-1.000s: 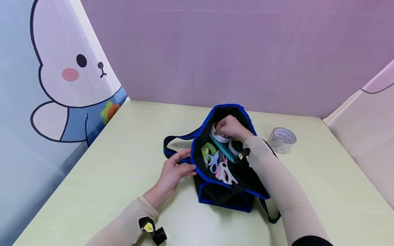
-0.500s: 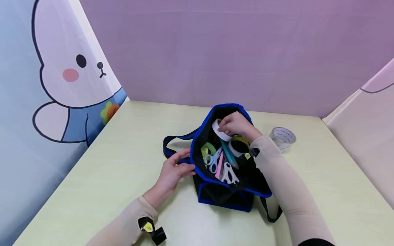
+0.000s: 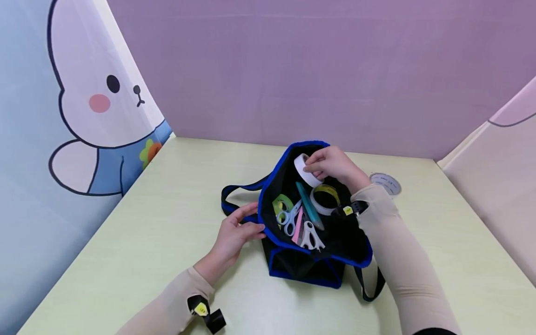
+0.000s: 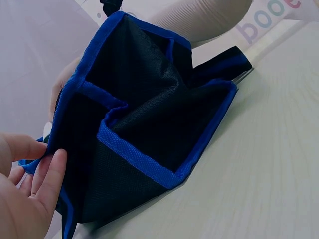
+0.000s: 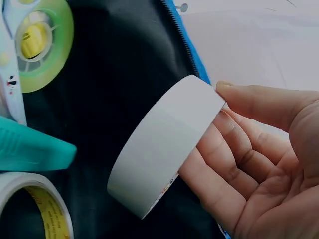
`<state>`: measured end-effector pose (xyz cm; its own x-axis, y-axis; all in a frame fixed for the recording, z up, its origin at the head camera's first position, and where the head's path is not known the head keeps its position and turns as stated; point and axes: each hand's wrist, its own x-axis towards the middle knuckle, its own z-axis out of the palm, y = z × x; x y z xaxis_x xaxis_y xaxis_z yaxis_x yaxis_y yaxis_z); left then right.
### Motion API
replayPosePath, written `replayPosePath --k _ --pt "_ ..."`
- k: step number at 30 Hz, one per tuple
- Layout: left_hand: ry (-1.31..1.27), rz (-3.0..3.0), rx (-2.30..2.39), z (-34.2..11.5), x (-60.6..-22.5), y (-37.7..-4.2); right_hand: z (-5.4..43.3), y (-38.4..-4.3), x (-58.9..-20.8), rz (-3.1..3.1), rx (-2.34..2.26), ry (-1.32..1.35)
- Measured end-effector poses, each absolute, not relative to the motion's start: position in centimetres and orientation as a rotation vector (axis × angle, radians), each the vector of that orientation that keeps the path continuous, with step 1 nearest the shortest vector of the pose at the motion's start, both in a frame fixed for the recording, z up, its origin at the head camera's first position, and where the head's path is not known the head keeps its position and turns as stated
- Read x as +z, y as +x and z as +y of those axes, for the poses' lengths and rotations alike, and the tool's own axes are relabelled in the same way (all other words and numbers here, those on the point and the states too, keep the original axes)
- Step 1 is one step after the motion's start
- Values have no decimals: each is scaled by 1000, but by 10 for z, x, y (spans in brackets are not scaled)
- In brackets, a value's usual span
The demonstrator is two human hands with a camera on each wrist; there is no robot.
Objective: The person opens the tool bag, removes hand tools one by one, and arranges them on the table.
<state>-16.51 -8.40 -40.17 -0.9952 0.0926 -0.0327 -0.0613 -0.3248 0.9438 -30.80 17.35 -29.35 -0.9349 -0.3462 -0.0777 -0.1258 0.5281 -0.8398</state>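
A black tool bag with blue trim (image 3: 274,184) lies with its mouth facing me. My left hand (image 3: 232,235) pinches the left rim; in the left wrist view, thumb and fingers are on either side of that edge (image 4: 75,89). At the far side of the mouth, my right hand (image 3: 335,165) holds a roll of white tape (image 5: 164,144) between thumb and fingers, tilted. Inside are another tape roll (image 5: 57,199), a teal plastic tool (image 5: 35,147), a green tape roll (image 5: 59,59), blue-handled scissors (image 3: 289,222), white-handled scissors (image 3: 310,236) and a pink strip (image 3: 298,227).
To the bag's right stands a clear tape roll (image 3: 387,183), partly behind the right sleeve. Strap handles (image 3: 234,193) loop out at either side of the bag. A purple backdrop (image 3: 293,74) rises behind the pale table (image 3: 167,223).
My right hand has lifted the white tape roll up and right toward the bag's rim. The other tape roll and teal tool now show more fully. The left hand has stayed put.
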Motion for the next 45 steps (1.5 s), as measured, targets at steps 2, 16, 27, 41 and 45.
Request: replayPosePath --k 2,16,27,41,45 --pt "38 1769 2481 -84 -402 -165 176 -307 -291 2520 -1378 -402" --pt "36 1766 2483 -83 -403 -167 202 -298 -263 2434 -1644 -425" --pt "28 1764 2490 -83 -403 -167 231 -290 -248 2395 -1818 -401" --pt "36 1769 2488 -83 -402 -167 260 -280 -244 2269 -2005 -485" --pt "39 1769 2489 -83 -402 -167 272 -277 -244 2321 -1974 -444"
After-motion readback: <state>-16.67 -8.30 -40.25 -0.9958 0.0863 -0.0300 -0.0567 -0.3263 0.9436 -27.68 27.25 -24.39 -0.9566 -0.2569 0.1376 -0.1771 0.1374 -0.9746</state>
